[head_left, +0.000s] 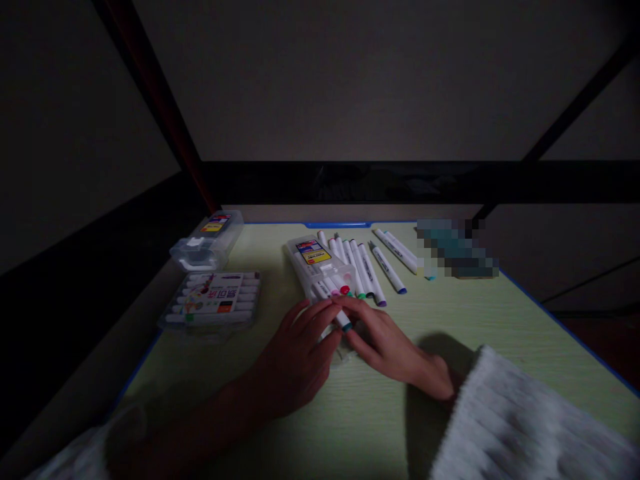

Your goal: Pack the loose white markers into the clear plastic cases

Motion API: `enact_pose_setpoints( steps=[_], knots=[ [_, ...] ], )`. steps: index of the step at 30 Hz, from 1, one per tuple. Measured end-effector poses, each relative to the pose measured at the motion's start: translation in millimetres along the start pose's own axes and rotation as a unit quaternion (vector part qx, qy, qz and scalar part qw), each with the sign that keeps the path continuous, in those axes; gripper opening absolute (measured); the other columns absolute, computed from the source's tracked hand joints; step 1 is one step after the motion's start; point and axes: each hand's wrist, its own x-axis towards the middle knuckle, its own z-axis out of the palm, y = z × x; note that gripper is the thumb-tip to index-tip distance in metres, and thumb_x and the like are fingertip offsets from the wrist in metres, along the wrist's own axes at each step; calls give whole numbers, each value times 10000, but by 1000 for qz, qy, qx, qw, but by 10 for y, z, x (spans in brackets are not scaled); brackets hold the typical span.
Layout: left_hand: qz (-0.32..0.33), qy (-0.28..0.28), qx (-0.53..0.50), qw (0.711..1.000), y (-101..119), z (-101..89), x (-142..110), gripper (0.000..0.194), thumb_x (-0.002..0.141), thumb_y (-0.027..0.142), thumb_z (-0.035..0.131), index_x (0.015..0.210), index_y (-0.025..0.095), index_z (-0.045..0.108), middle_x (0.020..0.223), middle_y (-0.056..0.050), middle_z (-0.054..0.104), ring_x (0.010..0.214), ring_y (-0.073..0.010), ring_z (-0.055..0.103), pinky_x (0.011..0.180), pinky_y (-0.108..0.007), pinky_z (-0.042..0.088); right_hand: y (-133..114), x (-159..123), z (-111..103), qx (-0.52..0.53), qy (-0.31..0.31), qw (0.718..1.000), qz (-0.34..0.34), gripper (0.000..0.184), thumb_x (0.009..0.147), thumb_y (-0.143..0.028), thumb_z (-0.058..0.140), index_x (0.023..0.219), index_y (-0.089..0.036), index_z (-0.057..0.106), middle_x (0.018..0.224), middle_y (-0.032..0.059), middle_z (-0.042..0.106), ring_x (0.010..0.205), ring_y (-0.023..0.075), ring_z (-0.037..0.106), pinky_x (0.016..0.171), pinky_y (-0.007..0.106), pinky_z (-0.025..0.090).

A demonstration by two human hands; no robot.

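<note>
A clear plastic marker case (pixel 313 253) with a colourful label lies mid-table, its near end open, with pink and red marker ends showing. A white marker (pixel 343 319) with a teal end sticks out towards me at that opening. My right hand (pixel 393 340) pinches this marker between thumb and fingers. Curled round the near part of the case, my left hand (pixel 300 353) has its fingertips close to the same marker; its grip is partly hidden. Several loose white markers (pixel 367 270) with coloured ends lie just right of the case.
At the left of the pale green table (pixel 480 327) stand a closed clear case (pixel 220 237) and a labelled case full of markers (pixel 217 297). Two markers (pixel 397 250) lie farther right. A pixelated flat object (pixel 457 248) rests by the far right corner.
</note>
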Motion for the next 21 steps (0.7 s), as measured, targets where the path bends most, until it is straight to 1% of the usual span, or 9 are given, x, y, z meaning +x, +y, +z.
enact_pose_setpoints(
  steps=[9,14,21],
  knots=[
    [-2,-5,-4,1000,13,-5,17,236,753,51,429,966,93,524,1202,-183,489,1199,-263,381,954,-468,397,4,-11,4,3,-9,1000,3,427,845,-137,378,1260,-183,291,1141,103,566,1001,183,576,825,328,497],
    [0,-3,-2,1000,2,-15,28,233,749,47,425,957,92,521,1203,-184,480,1199,-260,375,943,-446,417,4,-10,3,4,-13,1000,7,431,846,-143,375,1266,-185,286,1138,109,564,990,189,580,814,336,500],
    [0,-2,-11,1000,-5,-3,19,245,745,39,420,964,87,519,1205,-191,473,1205,-266,364,949,-448,410,3,-10,-1,4,-11,1000,5,434,846,-147,372,1270,-189,286,1119,106,572,988,187,579,809,333,501]
  ],
)
